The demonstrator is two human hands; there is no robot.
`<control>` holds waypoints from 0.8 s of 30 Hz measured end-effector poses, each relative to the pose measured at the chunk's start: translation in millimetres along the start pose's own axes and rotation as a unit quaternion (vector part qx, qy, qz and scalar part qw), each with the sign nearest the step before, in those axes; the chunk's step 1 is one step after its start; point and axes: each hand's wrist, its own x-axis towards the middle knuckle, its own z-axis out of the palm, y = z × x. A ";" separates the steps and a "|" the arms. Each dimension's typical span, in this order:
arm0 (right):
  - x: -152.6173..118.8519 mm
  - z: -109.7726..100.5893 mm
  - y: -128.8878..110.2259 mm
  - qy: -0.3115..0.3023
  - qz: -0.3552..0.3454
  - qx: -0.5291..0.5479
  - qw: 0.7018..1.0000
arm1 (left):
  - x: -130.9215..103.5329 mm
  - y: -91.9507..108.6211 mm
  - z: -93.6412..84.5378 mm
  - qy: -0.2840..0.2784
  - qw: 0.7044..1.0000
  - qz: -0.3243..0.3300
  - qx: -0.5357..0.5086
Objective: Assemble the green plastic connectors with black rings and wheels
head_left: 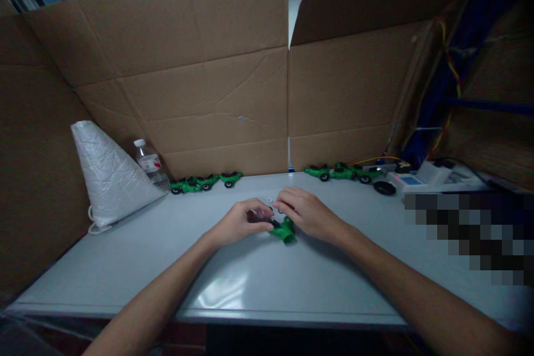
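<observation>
Near the middle of the table, my left hand [245,221] is closed around the dark end of a green toy car [285,232], which seems to lie on or just above the tabletop. Its green end sticks out to the right of my fingertips. My right hand [307,212] is just behind and right of the toy, with fingers curled and bunched. A small dark piece [280,211] shows at those fingertips; whether they grip it is unclear. A small white ring [270,200] lies on the table beyond, between my hands.
Several green toy cars with black wheels stand at the back left [204,182] and back right [342,172]. A black disc [384,188] lies beside a white power strip [438,177]. A water bottle [151,164] and silvery padded bag [112,178] stand left. Cardboard walls [217,105] enclose the table [137,267].
</observation>
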 end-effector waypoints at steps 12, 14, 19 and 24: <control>-4.0 8.7 31.2 -0.077 0.197 -0.214 0.954 | 2.8 7.2 6.4 0.005 0.999 0.033 0.027; -3.8 7.8 27.8 -0.091 0.209 -0.218 0.949 | 3.1 8.2 9.3 0.015 1.000 0.015 0.022; -2.7 6.6 24.2 -0.108 0.219 -0.214 0.946 | 4.0 10.5 14.6 0.032 0.999 -0.005 0.023; -3.0 5.7 23.7 -0.113 0.232 -0.181 0.949 | 4.7 8.6 15.7 0.035 0.999 0.002 0.036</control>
